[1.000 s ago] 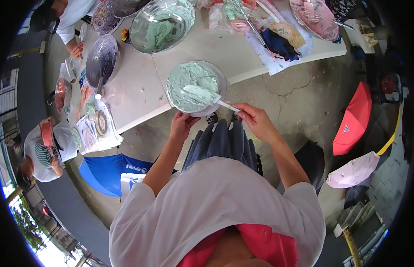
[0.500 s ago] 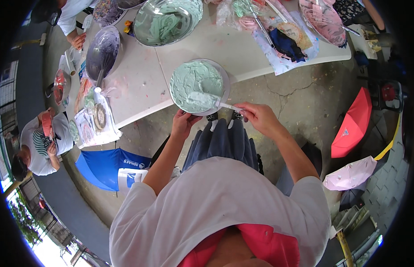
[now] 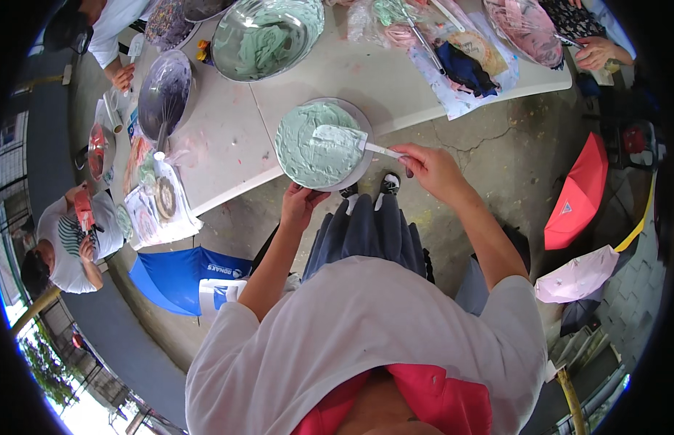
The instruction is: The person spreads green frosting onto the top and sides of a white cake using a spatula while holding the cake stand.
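Note:
A round cake covered in pale green frosting sits on a whitish round board at the table's near edge. My left hand grips the board's near rim, its fingertips partly hidden beneath it. In my right hand is the handle of a spatula, held from the right. Its wide blade, smeared with frosting, lies flat against the top of the cake, right of the middle. Ridges and swirls mark the frosting to the left of the blade.
Beyond the cake stands a steel bowl of green frosting. A purple-smeared bowl with a whisk is to its left, and a pink-smeared bowl lies far right. Open umbrellas rest on the floor. Co-workers stand around the table.
My right hand has moved slightly right, and the spatula blade has gone up and away from me across the cake top, leaving it smoother. A co-worker's hand has appeared at the pink bowl.

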Available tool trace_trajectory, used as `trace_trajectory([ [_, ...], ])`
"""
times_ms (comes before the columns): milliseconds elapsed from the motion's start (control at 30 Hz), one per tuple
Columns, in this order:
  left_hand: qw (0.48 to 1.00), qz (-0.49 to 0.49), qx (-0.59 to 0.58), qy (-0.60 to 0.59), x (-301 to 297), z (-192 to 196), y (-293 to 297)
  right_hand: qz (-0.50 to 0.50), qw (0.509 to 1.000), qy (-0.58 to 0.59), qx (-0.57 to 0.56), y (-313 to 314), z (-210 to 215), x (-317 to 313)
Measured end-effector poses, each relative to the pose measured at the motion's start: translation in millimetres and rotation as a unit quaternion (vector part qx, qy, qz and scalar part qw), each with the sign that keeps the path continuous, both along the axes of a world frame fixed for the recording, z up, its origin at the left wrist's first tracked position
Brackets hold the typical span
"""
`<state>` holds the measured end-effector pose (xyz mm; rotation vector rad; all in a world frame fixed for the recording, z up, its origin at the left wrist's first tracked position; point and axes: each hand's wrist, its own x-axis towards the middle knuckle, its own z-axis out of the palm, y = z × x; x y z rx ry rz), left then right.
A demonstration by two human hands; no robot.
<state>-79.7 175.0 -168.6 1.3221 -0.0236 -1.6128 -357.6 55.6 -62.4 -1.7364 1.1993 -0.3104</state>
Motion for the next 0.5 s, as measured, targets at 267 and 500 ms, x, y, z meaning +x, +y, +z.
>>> trace_trajectory([
  [267,1.0,-0.009,0.0,0.0,1.2,0.0,-0.4,-0.026,1.0,-0.001,0.004,-17.0,3.8,2.1],
  [500,1.0,-0.022,-0.006,-0.003,4.7,-3.1,2.0,-0.039,0.999,-0.028,-0.012,-27.2,-10.9,1.6],
])
